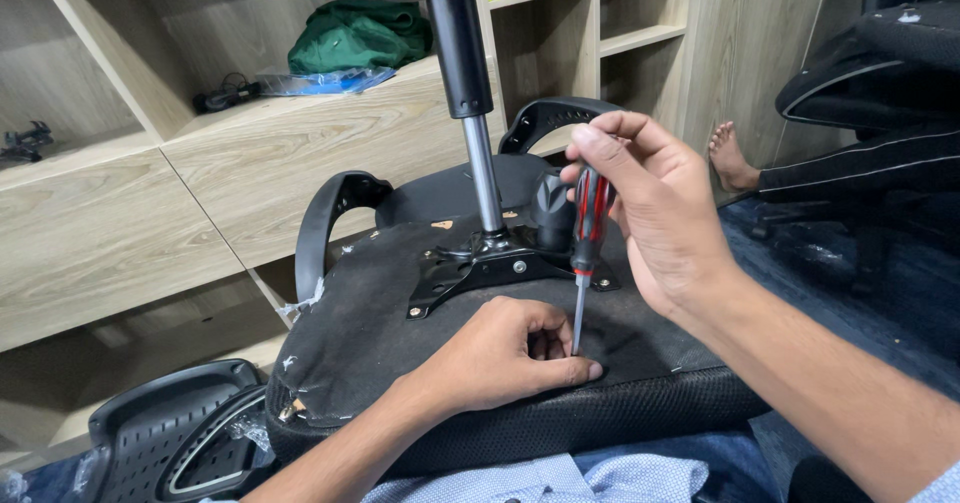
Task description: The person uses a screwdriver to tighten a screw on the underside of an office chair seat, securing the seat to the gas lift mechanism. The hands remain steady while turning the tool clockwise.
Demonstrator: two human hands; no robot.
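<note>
**Screwdriver set upright on an upturned chair seat**

Wooden shelves (pixel 250 153) fill the frame from nine to twelve o'clock. One open compartment holds a bunched green cloth (pixel 360 35), a flat blue packet (pixel 320 83) and a black cable (pixel 225 93); another at far nine o'clock holds a small dark object, too small to tell.

The chair seat (pixel 400 333) lies upside down at the centre, its black fabric underside facing up, scuffed and torn at the edges, with mesh along the near rim. A black metal plate (pixel 480 268) is screwed to it, and a shiny metal post (pixel 480 163) rises from the plate towards twelve o'clock. Two curved black armrests (pixel 330 213) stick out at ten and twelve o'clock. A loose black plastic part (pixel 170 433) lies at seven o'clock.

The right hand (pixel 660 213) is closed around the red-and-black handle of a screwdriver (pixel 588 233), held upright, its tip down on the seat just below the plate. The left hand (pixel 500 358) rests curled on the fabric, thumb and fingers pinched close around the screwdriver's tip; whether it holds a screw cannot be told.

Another person's bare foot (pixel 732 158) shows at two o'clock.
</note>
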